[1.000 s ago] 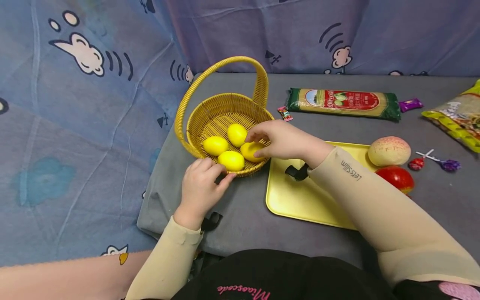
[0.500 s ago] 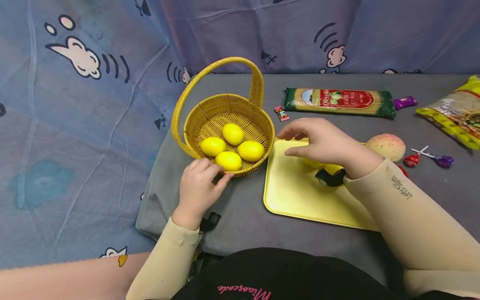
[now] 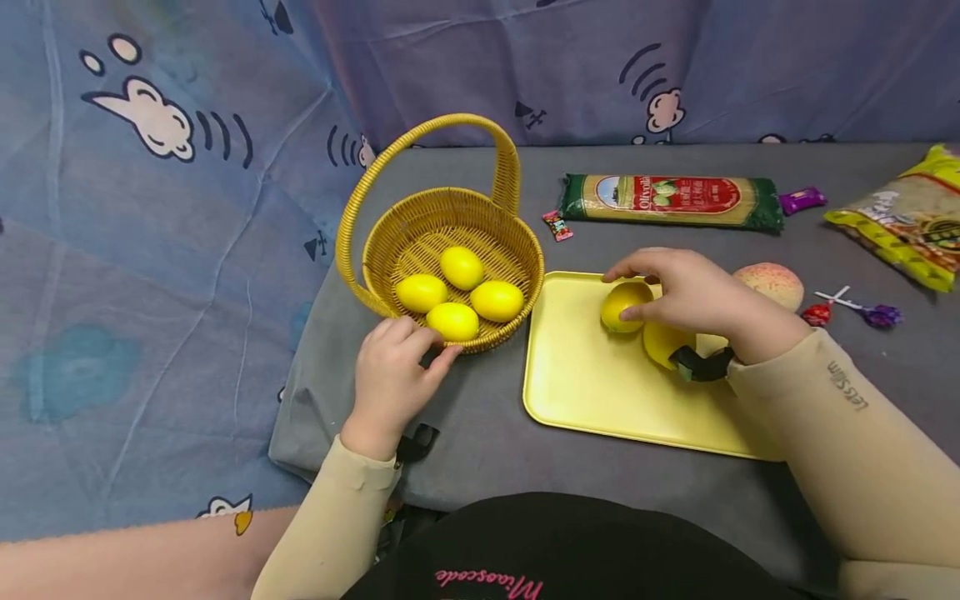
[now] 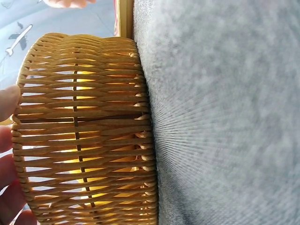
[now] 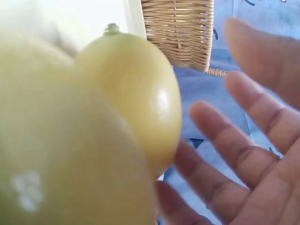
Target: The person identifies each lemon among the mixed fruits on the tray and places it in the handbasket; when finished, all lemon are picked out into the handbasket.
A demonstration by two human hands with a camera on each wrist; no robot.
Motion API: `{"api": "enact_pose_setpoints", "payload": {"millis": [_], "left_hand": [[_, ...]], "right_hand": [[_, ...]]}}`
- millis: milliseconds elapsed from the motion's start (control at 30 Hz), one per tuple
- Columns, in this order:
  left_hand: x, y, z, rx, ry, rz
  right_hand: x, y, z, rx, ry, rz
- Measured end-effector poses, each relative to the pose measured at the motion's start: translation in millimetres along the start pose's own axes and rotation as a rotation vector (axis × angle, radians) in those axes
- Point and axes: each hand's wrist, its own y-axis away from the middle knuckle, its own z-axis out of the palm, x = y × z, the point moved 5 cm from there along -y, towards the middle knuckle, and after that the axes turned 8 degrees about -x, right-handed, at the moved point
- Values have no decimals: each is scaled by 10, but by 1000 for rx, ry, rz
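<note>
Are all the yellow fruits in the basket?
No, one yellow fruit and another yellow one are over at the tray by the right hand, outside the basket.

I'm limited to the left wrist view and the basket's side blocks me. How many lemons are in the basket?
Observer: Four lemons lie inside the basket.
Operator: What's going on beyond it?
Observer: The right hand is over the yellow tray, close to another lemon.
Operator: Is it gripping that one firmly?
Observer: It doesn't look so; the right wrist view shows fingers spread apart, not wrapped round it.
</note>
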Motion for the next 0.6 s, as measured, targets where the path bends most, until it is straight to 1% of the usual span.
{"api": "enact_pose_setpoints", "payload": {"millis": [200,400,600], "left_hand": [[-6,2,-1,-8,-7,-8],[-13,9,6,10,-19,0],[-21,13,22,5,-22,1]], "right_hand": [[59,-85,78,-81,20,-2],[134,-168,138,-103,-11,32],[156,-202,191,-125,-26,40]]}}
